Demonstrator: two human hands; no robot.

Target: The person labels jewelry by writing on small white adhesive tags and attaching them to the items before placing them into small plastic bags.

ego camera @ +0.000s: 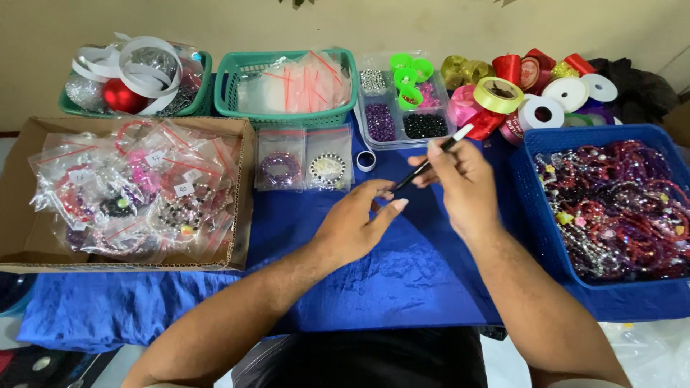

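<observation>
Your right hand [463, 188] held a slim black pen with a white end [431, 161] in a closed grip, pinched near its lower half, the white end pointing up and away toward the clear bead organiser [402, 108]. Your left hand [356, 223] was curled beside it, fingertips meeting the pen's lower end; whether it pinched anything small there could not be made out. Both hands hovered above the blue cloth on the surface [374, 280].

Judgement: the grip sat well down the pen, which suited fine control. You would have done well to keep both wrists low over the cloth and the pen's far end short of the organiser.

Just ahead of the left hand lay two small zip bags, each with a bracelet [305, 167], and a small round pot [366, 160] stood near the pen. The open cardboard box of bagged bracelets [136, 190] closed off your left; the blue basket of loose beaded bracelets [611, 208] closed off your right, its wall near your right forearm. Ribbon rolls [535, 93] and a green basket of empty bags [287, 82] stood beyond. The bare cloth between the box and the blue basket, toward your body, was the open room.
</observation>
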